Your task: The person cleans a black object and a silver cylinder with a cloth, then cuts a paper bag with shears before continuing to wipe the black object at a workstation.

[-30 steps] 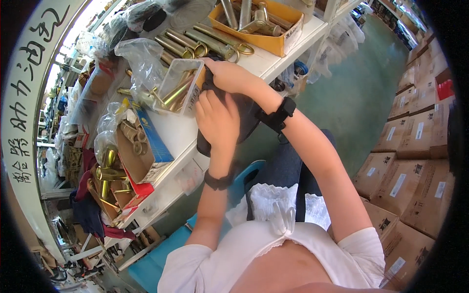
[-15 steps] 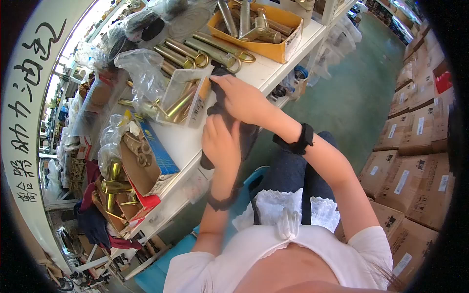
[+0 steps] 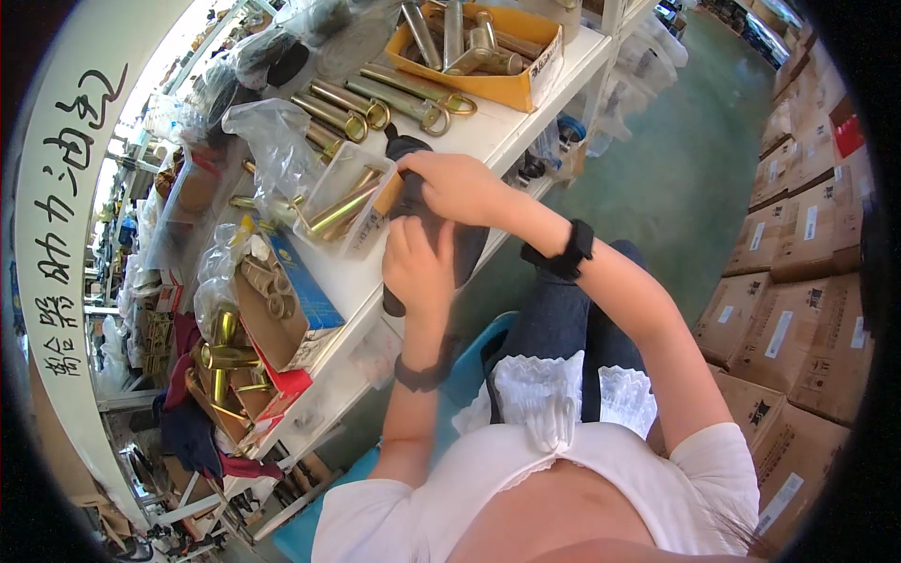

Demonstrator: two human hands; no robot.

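Both hands meet over the near edge of the white table [image 3: 526, 122], gripping a dark, cloth-like bundle [image 3: 466, 246] that looks wrapped around something long. The right hand [image 3: 457, 185] is closed over the upper part of the bundle, fingers curled round it, while the left hand [image 3: 419, 266] is clamped on the lower part from the near side, so the bundle is pinned between the two and held off the tabletop, probably to keep it steady while the cloth is worked along it. The bundle's long axis runs from the table edge down toward the person's lap, with a rounded dark end [image 3: 405, 147] poking out above the right hand and pointing away, toward the orange tray [image 3: 507, 89] of metal parts. Just left of the hands sits a clear plastic box [image 3: 340, 208] holding brass rods, within easy reach. Further left an open cardboard box [image 3: 282, 314] holds brass rings, and loose plastic bags [image 3: 272, 141] lie behind it
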